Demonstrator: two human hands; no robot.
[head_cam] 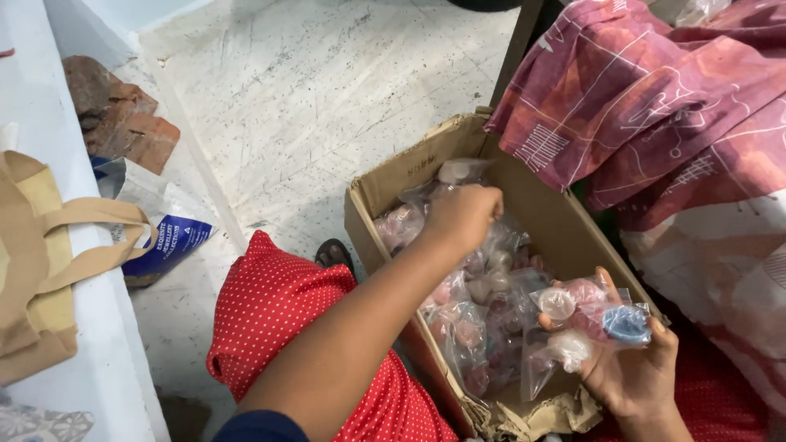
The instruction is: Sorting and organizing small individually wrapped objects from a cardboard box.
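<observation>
Small clear plastic packets of pink, white and blue round pieces are held in the right hand, palm up, fingers curled loosely around the bundle, at the near right corner of an open cardboard box. More packets of the same kind are heaped inside the box, filling its floor.

The left hand is reached into the far end of the box, fingers closed in a pinch on the top of one clear packet that is lifted slightly above the heap. The left forearm is laid diagonally across the box's near left wall, hiding part of the contents there.

The box's near edge is torn and frayed. A patterned maroon cloth is draped just beside the right wall, overhanging it. Red polka-dot fabric is seen against the left wall, with a dark sandal beyond it on the pale scuffed floor. Further left, a white-and-blue plastic bag, reddish bricks and a tan tote bag on a white surface are noted.
</observation>
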